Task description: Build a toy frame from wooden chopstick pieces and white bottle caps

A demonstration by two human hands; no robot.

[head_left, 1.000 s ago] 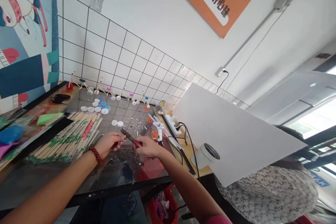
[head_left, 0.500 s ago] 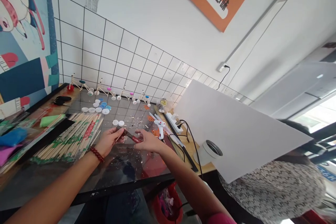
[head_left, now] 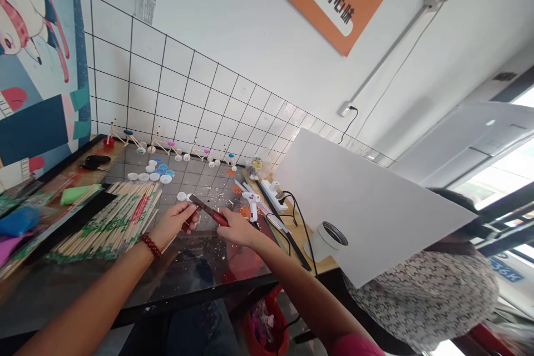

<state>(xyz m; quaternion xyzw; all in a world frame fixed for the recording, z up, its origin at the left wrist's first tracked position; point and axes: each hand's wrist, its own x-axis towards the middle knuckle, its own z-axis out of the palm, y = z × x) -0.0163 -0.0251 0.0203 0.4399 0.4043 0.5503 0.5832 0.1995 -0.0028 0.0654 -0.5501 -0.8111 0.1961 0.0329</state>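
Wrapped wooden sticks (head_left: 110, 221) on my table (head_left: 183, 258), my left hand (head_left: 177, 221) with fingers pinched together, what they grip too small to tell, my right hand (head_left: 236, 227) closed round the red-handled pliers (head_left: 211, 212), white glue gun (head_left: 252, 204) beyond.

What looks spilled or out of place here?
Small pale scraps lie scattered loose across the dark tabletop, around the glue gun; they look like litter beside the neater wooden sticks.
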